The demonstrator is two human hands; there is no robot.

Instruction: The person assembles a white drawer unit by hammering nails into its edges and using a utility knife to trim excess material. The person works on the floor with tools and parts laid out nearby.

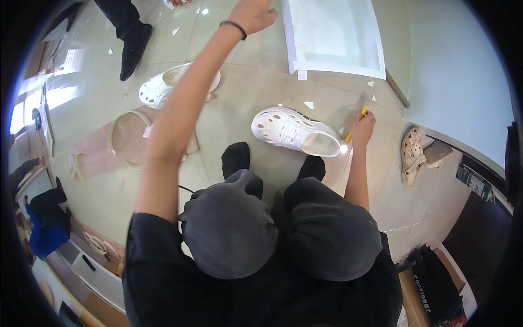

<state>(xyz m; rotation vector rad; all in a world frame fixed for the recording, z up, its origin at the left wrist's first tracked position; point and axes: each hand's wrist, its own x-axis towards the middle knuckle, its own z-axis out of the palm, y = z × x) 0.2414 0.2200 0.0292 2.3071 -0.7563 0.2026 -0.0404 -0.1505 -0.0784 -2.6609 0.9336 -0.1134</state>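
Note:
My right hand [362, 129] is wrapped round a yellow utility knife [364, 112], its thin blade pointing away from me, just right of a white clog [291, 131]. Stretched far forward, my left hand [253, 16] has curled fingers beside the left edge of a shallow white box [338, 68]. The picture's upper edge cuts off part of that hand, and what its fingers hold, if anything, does not show. Small white scraps [309, 105] lie on the floor between the clog and the box.
Another white clog [155, 90] lies partly behind my left forearm. A pale ring [111, 133] rests at the left. A person's black shoe [135, 52] stands far left. Rightward are a beige clog [412, 158] and a wooden strip [397, 90] by the pale wall panel [457, 82].

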